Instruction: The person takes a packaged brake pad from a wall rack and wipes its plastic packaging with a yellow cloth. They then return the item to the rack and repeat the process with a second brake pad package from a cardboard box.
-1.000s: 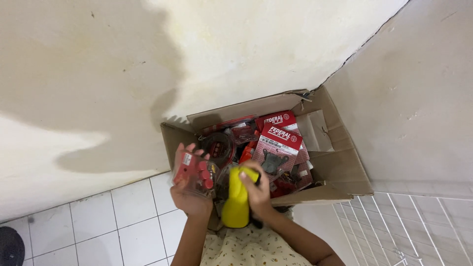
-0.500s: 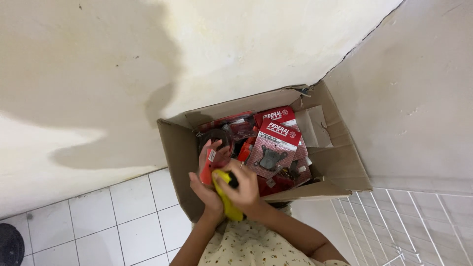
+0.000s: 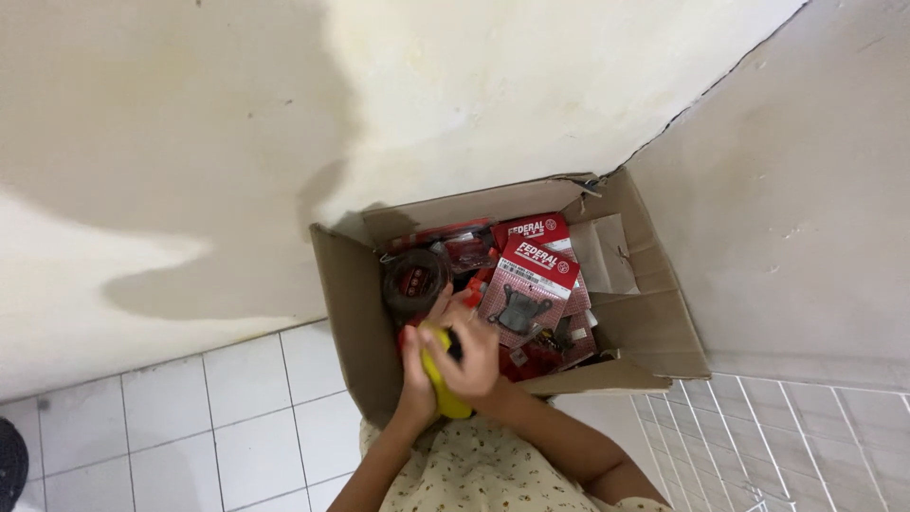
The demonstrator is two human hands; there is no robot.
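Two hands: left hand [image 3: 414, 372] and right hand [image 3: 471, 357], fingers clamped on yellow plastic bottle [image 3: 443, 387].
Place: near edge of open brown cardboard box [image 3: 355, 313], beside red blister packs [image 3: 527, 284].

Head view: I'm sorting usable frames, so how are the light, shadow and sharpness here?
Head view: even, soft light with no glare; a broad grey shadow crosses the wall left of the cardboard box; box and red packets are fairly sharp; the hands around the yellow object look slightly soft.
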